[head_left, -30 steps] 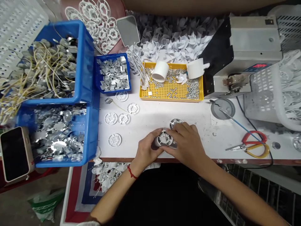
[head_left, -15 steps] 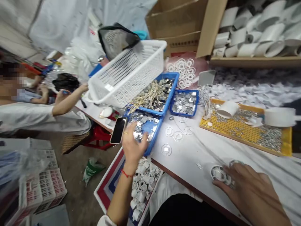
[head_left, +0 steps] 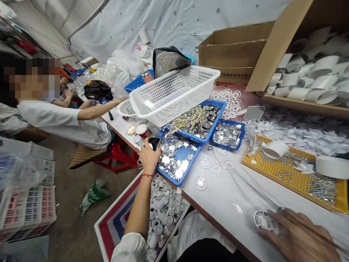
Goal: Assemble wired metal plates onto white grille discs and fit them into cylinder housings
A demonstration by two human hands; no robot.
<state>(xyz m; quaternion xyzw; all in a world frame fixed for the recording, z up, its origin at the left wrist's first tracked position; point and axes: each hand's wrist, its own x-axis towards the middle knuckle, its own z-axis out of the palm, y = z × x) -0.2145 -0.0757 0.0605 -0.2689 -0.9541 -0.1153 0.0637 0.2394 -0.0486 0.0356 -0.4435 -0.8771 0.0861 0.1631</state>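
My left hand point(head_left: 149, 157) is closed around a smartphone point(head_left: 154, 142) at the left edge of a blue tray; the palm covers much of the phone. Flat shiny metal pieces point(head_left: 180, 168) lie in that blue tray point(head_left: 176, 181). At the lower right, my blurred right hand point(head_left: 302, 233) has its thumb and fingers on a round white slotted plastic disc point(head_left: 263, 220), with another disc edge partly hidden under the fingers. Several similar clear discs point(head_left: 201, 183) lie on the white table between the hands, one with a small square piece at its centre.
A white basket point(head_left: 174, 98) leans over a blue tray of wired metal parts point(head_left: 199, 118). A small blue tray point(head_left: 228, 134) and a yellow tray of metal bits point(head_left: 289, 174) stand right. White plastic fittings point(head_left: 163, 211) fill a box below the table edge. A co-worker point(head_left: 62, 116) sits left.
My left hand has moved from over the blue tray's metal pieces leftward onto the phone. My right hand stays at the discs. The view has shifted, so the scene sits lower and further right.
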